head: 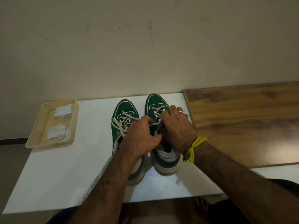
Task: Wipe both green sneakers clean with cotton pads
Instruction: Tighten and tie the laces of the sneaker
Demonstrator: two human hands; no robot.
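Observation:
Two green sneakers with white laces stand side by side on a white table (56, 172), toes pointing away from me. The left sneaker (124, 113) has its laces tied. Both my hands are on the right sneaker (154, 102). My left hand (140, 136) pinches its laces near the tongue. My right hand (178, 126), with a ring and a yellow wrist thread, grips the laces and the upper from the right side. Cotton pads (63, 111) lie in a beige tray (38, 126) at the table's left edge, in two piles, the nearer pile (56, 132) included.
A wooden board or tabletop (242, 123) adjoins the white table on the right. A plain wall rises right behind the sneakers. My knees and a bare foot (200, 206) show below the table's front edge.

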